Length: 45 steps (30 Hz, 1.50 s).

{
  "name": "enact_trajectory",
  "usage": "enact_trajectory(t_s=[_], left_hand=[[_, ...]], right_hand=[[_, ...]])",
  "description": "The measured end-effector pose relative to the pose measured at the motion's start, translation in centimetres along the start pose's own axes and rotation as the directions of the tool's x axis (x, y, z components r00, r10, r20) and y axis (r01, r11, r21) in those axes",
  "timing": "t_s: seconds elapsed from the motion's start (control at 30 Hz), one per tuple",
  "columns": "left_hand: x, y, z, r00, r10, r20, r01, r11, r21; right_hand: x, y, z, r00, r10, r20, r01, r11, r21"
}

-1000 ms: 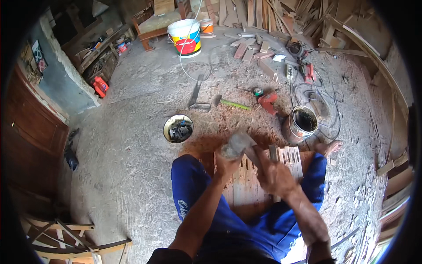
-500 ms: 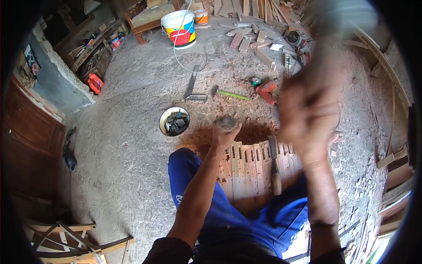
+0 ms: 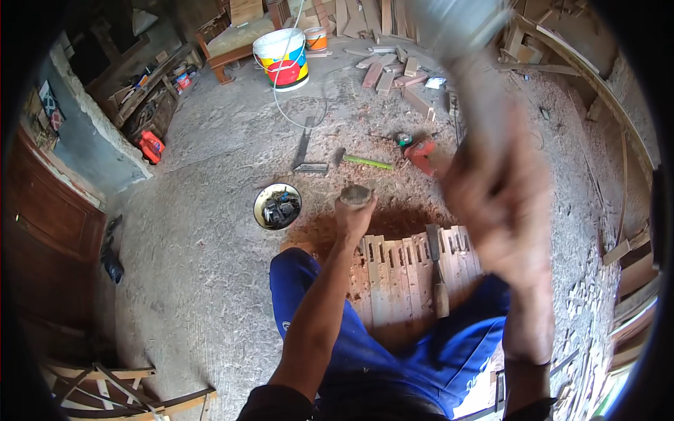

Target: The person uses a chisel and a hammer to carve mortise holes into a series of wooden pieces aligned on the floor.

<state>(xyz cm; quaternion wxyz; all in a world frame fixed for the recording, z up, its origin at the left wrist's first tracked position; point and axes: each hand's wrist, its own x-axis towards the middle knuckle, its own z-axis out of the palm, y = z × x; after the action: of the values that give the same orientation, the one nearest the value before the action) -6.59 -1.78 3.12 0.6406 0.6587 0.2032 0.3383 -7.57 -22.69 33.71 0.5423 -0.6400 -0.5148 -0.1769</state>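
Observation:
My left hand [image 3: 353,223] is closed round the handle of an upright chisel [image 3: 357,195]. Only the worn, round butt of that handle shows; the blade is hidden below my fist. Raised at the right, my right hand [image 3: 500,203] grips a hammer [image 3: 460,28] with a thick grey head, smeared by motion. Between my legs lies a row of wooden strips [image 3: 382,298] with slots cut near their far ends, strewn with chips. A second chisel [image 3: 441,298] with a wooden handle rests on these strips, blade pointing away from me.
Beyond my left hand stands a bowl [image 3: 278,206] of dark metal bits. Farther off lie a square [image 3: 310,168], a green-handled tool [image 3: 368,162] and a red power tool [image 3: 421,156]. A colourful bucket [image 3: 282,59], wood offcuts [image 3: 385,83] and a chair [image 3: 242,35] are at the back.
The raised hammer has swung to the left in the picture, and my right hand has tipped with it. My left hand keeps its hold on the chisel. The view has shifted slightly.

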Motion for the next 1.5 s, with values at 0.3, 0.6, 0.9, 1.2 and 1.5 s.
enact_trajectory(t_s=[0.3,0.6,0.9,1.2,1.5], left_hand=[[-4.2,1.8,-0.5,0.977,-0.155,0.150,0.213,0.793,-0.570],[2.5,-0.5,-0.6,0.997,0.077,-0.012,-0.070,0.948,0.310],[0.1,1.2,1.3,0.996,0.065,-0.060,-0.070,0.994,-0.083],[0.5,3.6,1.4,0.986,-0.160,-0.034,0.158,0.873,0.462],[-0.2,1.8,2.5,0.958,0.187,-0.218,-0.155,0.976,0.155]], right_hand=[[-12.8,9.3,7.3,0.659,0.509,0.554,0.015,0.727,-0.686],[-2.9,-0.6,0.8,0.883,0.308,0.353,-0.274,0.951,-0.146],[-9.8,10.5,7.2,0.603,0.532,0.594,0.167,0.644,-0.746],[-8.9,6.8,3.4,0.649,0.649,0.397,-0.582,0.759,-0.291],[-1.8,12.3,6.0,0.682,0.611,0.403,-0.489,0.790,-0.370]])
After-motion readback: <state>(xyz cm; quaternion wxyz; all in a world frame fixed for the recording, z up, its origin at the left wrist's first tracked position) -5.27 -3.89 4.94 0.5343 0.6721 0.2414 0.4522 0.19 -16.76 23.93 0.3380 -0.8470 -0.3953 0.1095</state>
